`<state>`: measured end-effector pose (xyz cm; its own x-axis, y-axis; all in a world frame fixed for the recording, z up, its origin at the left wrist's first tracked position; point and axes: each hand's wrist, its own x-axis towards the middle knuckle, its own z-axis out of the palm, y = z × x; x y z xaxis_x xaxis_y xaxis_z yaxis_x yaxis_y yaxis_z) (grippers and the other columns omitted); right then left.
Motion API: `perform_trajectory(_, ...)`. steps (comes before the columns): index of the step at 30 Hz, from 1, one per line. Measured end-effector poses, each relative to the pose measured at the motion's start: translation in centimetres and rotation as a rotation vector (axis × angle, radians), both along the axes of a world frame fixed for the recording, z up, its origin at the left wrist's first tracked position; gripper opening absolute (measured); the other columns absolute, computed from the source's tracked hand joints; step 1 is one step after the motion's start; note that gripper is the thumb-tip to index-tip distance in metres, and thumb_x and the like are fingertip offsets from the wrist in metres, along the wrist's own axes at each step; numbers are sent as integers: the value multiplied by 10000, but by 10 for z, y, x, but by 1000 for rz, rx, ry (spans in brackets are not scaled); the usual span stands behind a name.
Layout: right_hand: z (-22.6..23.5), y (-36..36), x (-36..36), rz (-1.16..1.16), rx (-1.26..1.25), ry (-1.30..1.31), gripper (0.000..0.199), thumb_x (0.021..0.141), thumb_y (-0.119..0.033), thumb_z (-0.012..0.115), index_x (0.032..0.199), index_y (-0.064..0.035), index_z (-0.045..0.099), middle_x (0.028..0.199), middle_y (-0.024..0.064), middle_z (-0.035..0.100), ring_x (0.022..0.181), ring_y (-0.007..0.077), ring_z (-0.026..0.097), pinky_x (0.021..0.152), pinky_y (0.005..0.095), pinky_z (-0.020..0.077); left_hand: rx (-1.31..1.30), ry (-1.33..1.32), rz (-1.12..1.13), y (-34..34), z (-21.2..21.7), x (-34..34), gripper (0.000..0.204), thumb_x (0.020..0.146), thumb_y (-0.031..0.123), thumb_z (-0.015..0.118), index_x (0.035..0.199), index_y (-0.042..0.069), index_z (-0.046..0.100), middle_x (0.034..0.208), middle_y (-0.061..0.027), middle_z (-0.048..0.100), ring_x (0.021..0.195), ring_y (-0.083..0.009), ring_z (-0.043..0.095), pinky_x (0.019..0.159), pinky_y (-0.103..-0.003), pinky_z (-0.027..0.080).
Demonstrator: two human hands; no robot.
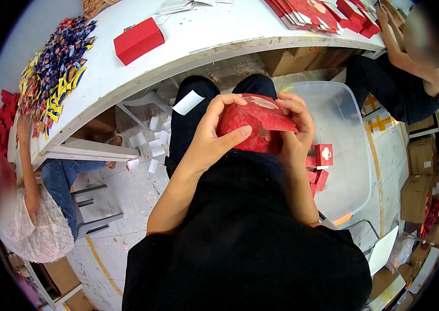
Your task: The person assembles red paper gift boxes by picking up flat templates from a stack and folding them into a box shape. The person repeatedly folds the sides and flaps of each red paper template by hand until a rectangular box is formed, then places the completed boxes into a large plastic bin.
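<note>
Over my lap, both hands hold a red paper box (232, 118) with a pale flower-like patch on its top. My left hand (220, 127) wraps its left side, the thumb lying across the front. At the other end, my right hand (297, 124) grips the box beside a raised red flap; some of its fingers are hidden behind the card. A white paper piece (188, 102) rests on my left thigh. To the right of my knees stands a clear plastic tub (357, 166) with several small red boxes (324, 154) in it.
A white table (209, 26) curves ahead, bearing a red box (139, 41), stacked red card (302, 13) and a heap of small colourful packets (64, 57). Co-workers sit at left and right. White paper scraps (156, 147) litter the floor. Cardboard boxes (416, 197) stand far right.
</note>
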<state>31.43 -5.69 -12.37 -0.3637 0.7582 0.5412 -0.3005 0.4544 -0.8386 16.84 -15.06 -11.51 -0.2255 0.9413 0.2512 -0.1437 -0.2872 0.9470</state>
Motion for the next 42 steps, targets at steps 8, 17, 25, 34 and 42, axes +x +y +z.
perform_trajectory(8,6,5,2,130,137,-212,297,742,31,536,1010,-33,648,985,107,608,940,215,546,823,290,414,12,303,68,-1,2,-7,421,779,194,641,1149,65,486,1126,-89,438,1108,-210,396,966,-313,316)
perform_trajectory(17,24,2,2,133,468,-414,372,771,54,494,1102,-66,615,1056,92,593,984,240,519,864,322,390,41,430,230,4,-4,1,255,828,136,582,1047,51,487,1070,-111,451,1045,-241,437,922,-312,341)
perform_trajectory(25,18,4,1,209,684,-477,658,826,-565,422,1251,-68,497,1275,167,440,1179,345,410,992,434,282,-71,185,163,5,-13,-3,258,977,259,325,1006,49,470,1010,-54,502,984,-132,470,892,-264,362)
perform_trajectory(34,16,4,5,-1,497,-321,401,685,-137,702,1068,-54,616,1017,140,621,907,277,619,765,323,498,-152,75,-31,-1,6,-10,302,861,45,515,1157,24,460,1160,-63,486,1100,-142,460,962,-286,352)
perform_trajectory(42,7,-2,-8,-81,573,-397,375,668,12,626,1038,-47,627,1007,132,621,886,281,616,774,326,498,-114,330,172,8,-13,-4,244,853,-13,512,1087,25,454,1084,-45,496,1053,-129,479,909,-256,374)
